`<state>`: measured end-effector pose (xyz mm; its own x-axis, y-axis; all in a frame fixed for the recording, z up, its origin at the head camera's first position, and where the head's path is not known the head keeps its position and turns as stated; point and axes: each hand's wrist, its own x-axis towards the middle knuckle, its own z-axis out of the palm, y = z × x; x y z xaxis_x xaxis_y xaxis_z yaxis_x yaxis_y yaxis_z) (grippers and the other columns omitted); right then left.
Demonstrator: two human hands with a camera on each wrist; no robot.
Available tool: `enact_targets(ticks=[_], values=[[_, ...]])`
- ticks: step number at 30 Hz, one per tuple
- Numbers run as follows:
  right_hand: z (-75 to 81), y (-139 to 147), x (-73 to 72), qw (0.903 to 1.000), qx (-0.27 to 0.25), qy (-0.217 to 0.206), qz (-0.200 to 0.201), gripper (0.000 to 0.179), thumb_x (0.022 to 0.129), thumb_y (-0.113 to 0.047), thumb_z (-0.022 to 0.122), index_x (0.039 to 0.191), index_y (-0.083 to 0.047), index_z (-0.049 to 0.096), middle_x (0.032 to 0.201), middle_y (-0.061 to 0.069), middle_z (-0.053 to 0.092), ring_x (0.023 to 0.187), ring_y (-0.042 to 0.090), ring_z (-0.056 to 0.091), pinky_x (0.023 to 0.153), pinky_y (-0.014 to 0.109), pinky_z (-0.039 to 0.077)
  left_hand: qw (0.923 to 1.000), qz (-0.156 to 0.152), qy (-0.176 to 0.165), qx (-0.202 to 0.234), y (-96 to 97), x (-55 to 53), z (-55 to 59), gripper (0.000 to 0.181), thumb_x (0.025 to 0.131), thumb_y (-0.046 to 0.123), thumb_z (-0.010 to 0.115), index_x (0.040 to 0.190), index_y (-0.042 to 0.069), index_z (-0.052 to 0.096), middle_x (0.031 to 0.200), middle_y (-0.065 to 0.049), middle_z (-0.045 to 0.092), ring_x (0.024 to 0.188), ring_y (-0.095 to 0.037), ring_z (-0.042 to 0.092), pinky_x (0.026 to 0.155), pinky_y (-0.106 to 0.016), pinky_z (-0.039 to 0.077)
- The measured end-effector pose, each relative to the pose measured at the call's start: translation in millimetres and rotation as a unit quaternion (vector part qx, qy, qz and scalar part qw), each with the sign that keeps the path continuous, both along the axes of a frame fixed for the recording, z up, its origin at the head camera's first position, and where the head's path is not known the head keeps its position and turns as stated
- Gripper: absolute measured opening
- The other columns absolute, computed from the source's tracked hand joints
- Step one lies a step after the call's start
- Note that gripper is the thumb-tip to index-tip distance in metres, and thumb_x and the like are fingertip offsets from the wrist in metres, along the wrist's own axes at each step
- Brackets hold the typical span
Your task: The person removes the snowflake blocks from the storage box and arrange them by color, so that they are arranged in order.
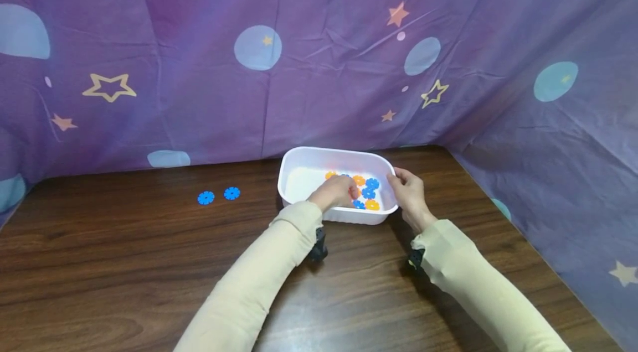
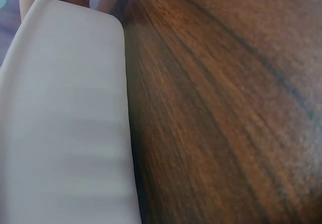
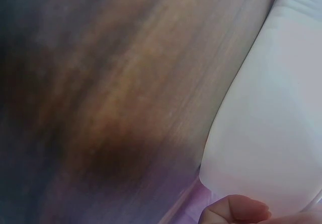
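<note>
A white plastic tub (image 1: 336, 155) stands on the table, with several blue and orange notched discs (image 1: 369, 193) in its right half. My left hand (image 1: 336, 191) reaches over the near wall into the tub, its fingers bent down among the discs. An orange piece shows right at these fingertips; I cannot tell whether they pinch it. My right hand (image 1: 410, 192) grips the tub's right end at the rim. In the right wrist view its fingers (image 3: 236, 209) lie against the tub's outer wall (image 3: 266, 113). The left wrist view mostly shows the tub's long side (image 2: 65, 98), hiding the discs.
Two blue notched discs (image 1: 206, 197) (image 1: 231, 193) lie side by side on the dark wooden table (image 1: 124, 263), left of the tub. A purple cloth (image 1: 209, 108) with stars and planets hangs close behind the tub and along the right side.
</note>
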<state>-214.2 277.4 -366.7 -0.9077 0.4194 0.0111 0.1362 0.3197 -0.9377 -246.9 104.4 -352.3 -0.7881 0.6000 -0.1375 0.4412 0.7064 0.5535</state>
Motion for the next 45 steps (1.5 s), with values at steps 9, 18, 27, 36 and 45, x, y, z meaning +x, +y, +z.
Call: enact_targets(ticks=[9, 18, 27, 36, 45], values=[[-1.0, -0.3, -0.5, 1.0, 0.002, 0.001, 0.0, 0.038, 0.095, -0.012, 0.05, 0.128, 0.007, 0.052, 0.101, 0.02, 0.056, 0.078, 0.014, 0.056, 0.067, 0.017, 0.051, 0.9999, 0.001, 0.003, 0.014, 0.5, -0.6, -2.3, 0.026, 0.077, 0.014, 0.077, 0.1, 0.009, 0.068, 0.11, -0.005, 0.065, 0.101, -0.02, 0.056, 0.09, -0.027, 0.044], [-1.9, -0.5, -0.9, 1.0, 0.001, -0.002, 0.0, 0.038, 0.095, -0.012, 0.05, 0.128, 0.006, 0.052, 0.103, 0.019, 0.056, 0.081, 0.017, 0.056, 0.068, 0.017, 0.051, 0.9998, -0.006, 0.0, 0.019, 0.4, -0.8, -3.3, 0.022, 0.078, 0.014, 0.076, 0.098, 0.009, 0.069, 0.101, -0.004, 0.065, 0.091, -0.016, 0.054, 0.084, -0.025, 0.045], [-2.7, -0.4, -1.0, 1.0, 0.005, 0.0, -0.001, 0.038, 0.095, -0.012, 0.05, 0.128, 0.006, 0.052, 0.107, 0.022, 0.056, 0.085, 0.019, 0.056, 0.07, 0.018, 0.051, 0.9994, -0.016, 0.002, 0.031, 0.5, -1.0, -3.3, 0.019, 0.077, 0.011, 0.076, 0.095, 0.009, 0.067, 0.077, 0.003, 0.055, 0.074, -0.01, 0.048, 0.072, -0.021, 0.041], [-3.6, 0.1, -1.4, 1.0, -0.001, 0.0, -0.002, 0.038, 0.095, -0.012, 0.051, 0.128, 0.006, 0.052, 0.108, 0.025, 0.056, 0.078, 0.013, 0.057, 0.068, 0.018, 0.052, 0.9989, -0.018, 0.025, 0.037, 0.0, -2.2, -5.1, 0.018, 0.076, 0.013, 0.077, 0.092, 0.011, 0.068, 0.073, 0.005, 0.053, 0.073, -0.01, 0.048, 0.069, -0.02, 0.039], [-3.3, 0.4, -1.3, 1.0, -0.003, -0.004, 0.0, 0.038, 0.096, -0.013, 0.05, 0.129, 0.006, 0.051, 0.112, 0.025, 0.056, 0.082, 0.015, 0.057, 0.071, 0.018, 0.052, 0.9983, -0.006, 0.003, 0.058, -1.3, -2.3, -5.4, 0.02, 0.074, 0.013, 0.079, 0.092, 0.012, 0.069, 0.074, 0.005, 0.056, 0.072, -0.009, 0.049, 0.068, -0.019, 0.04]])
